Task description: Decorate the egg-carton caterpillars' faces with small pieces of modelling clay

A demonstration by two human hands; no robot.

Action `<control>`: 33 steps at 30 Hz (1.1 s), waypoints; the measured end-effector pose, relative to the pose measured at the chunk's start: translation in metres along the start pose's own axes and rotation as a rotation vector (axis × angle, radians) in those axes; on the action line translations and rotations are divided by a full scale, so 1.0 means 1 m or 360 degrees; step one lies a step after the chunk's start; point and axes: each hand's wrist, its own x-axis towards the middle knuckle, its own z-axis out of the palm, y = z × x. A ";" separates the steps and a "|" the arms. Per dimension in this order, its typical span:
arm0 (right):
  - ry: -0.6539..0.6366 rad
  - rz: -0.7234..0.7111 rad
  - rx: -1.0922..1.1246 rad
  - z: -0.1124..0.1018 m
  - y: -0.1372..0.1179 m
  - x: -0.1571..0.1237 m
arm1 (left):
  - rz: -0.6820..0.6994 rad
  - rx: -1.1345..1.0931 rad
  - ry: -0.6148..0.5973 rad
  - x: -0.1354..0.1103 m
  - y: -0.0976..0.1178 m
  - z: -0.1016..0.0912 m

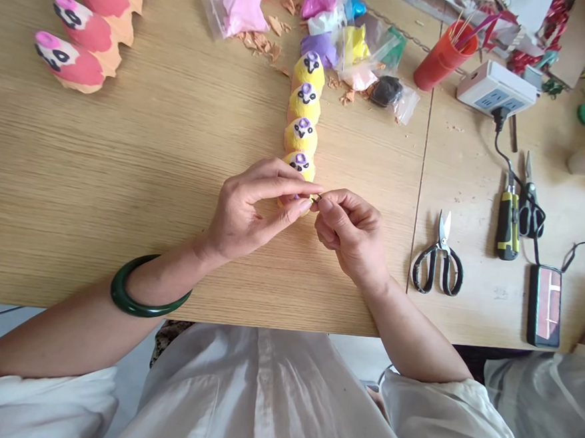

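Note:
A thin black strand (316,198), looking like soft modelling clay, spans the small gap between my hands. My right hand (354,233) is closed, pinching one end of it between thumb and forefinger. The thumb and fingertips of my left hand (253,203) come together around the other end; a green bangle circles that wrist. Beneath my left fingers, the nearest of a row of yellow clay figures is mostly covered. Farther up the row, a yellow figure (294,138) shows a white face, black features and a purple ring.
Pink-red figures (85,64) stand at the upper left. Bagged coloured clay, including a black lump (385,91), lies beyond the yellow row. Rightward are small scissors (440,253), a red cup (441,59), a power strip (496,90), a cutter (508,224) and a phone (545,307). Another person sits at right.

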 end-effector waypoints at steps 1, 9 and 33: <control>-0.0008 0.0006 -0.0001 0.000 0.000 0.000 | 0.0001 -0.0007 -0.0008 0.000 0.000 0.000; -0.0074 0.0031 -0.0003 -0.001 0.000 0.000 | -0.0016 0.0113 0.0015 0.002 -0.001 0.000; 0.0008 0.0008 -0.0095 0.000 -0.001 0.003 | -0.0081 0.0198 0.0120 -0.001 0.003 0.001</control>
